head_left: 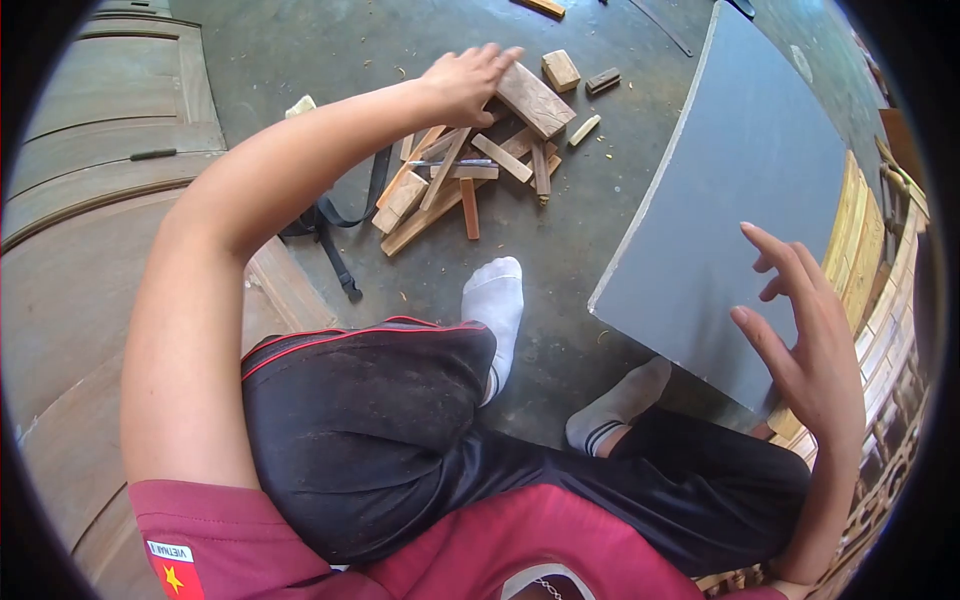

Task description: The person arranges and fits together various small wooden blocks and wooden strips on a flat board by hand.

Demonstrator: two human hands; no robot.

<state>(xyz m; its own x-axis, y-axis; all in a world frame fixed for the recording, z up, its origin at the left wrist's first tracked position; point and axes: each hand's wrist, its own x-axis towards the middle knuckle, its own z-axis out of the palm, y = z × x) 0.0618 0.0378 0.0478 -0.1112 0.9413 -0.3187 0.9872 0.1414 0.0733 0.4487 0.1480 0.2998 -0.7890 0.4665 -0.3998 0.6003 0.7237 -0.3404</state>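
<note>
My left hand (472, 82) reaches to the far side of a pile of wood scraps, its fingers spread at the upper left end of a thick wooden block (536, 100). Whether the fingertips press on the block is hard to tell. Under and beside the block lie several thin wood strips (440, 222) and a slim pen-like item (450, 163). On the right, my right hand (805, 335) hovers over the grey board (735, 190), fingers apart and holding nothing.
Wooden panels (110, 90) fill the left side. A black strap with a buckle (345, 280) lies left of the pile. Small blocks (561, 71) sit beyond it. Stacked wood strips (850, 240) and woven material line the right edge. My socked feet (495, 300) rest on the floor.
</note>
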